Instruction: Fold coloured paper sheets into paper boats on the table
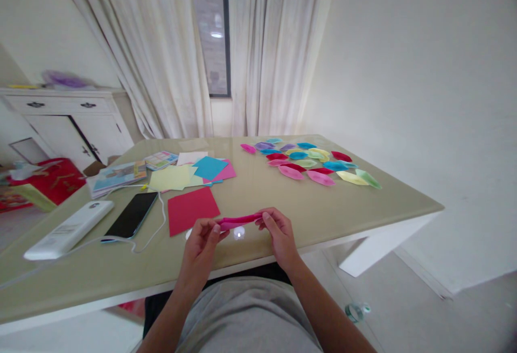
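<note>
Between both hands, over the table's near edge, I hold a narrow folded piece of bright pink paper (242, 220). My left hand (204, 240) pinches its left end between thumb and fingers. The right end is pinched by my right hand (278, 232). Just beyond my left hand lies a flat red paper sheet (193, 209). Farther off to the right, several folded paper boats (291, 172) in pink, red, blue, yellow, green and purple rest in loose rows.
Left on the table (388, 202) are yellow sheets (172, 177), a blue sheet (210, 168), booklets (119, 174), a black-screened phone (131, 216), a white power bank (70, 230) and a white cable (165, 210). A plastic bottle (355, 311) lies on the floor.
</note>
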The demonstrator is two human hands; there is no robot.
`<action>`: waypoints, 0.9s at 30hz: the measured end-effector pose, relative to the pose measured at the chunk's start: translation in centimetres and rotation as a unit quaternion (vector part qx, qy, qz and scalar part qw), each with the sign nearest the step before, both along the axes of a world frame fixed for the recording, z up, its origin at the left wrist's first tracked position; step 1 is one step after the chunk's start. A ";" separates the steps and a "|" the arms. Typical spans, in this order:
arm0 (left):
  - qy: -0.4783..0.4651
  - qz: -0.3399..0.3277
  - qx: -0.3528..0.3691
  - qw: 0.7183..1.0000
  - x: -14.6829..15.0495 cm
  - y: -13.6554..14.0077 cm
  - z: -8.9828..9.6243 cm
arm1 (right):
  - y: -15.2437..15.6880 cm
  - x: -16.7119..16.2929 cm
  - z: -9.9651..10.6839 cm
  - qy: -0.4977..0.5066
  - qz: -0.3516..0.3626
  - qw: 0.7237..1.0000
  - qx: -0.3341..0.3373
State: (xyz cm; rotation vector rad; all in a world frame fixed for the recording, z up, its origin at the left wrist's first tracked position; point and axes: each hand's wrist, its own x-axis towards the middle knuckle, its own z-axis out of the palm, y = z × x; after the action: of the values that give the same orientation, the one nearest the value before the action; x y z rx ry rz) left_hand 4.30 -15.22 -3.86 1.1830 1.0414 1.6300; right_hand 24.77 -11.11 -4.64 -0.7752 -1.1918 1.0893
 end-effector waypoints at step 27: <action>0.067 0.020 -0.027 0.997 -0.3 0.0 0.7 | -0.7 0.0 0.8 -0.099 0.011 0.994 0.048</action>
State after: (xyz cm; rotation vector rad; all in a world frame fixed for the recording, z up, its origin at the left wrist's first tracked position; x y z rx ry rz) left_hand 3.97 -15.21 -3.16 1.2569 1.1940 1.5597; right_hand 24.77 -11.79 -3.82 -0.8107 -1.4117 0.9829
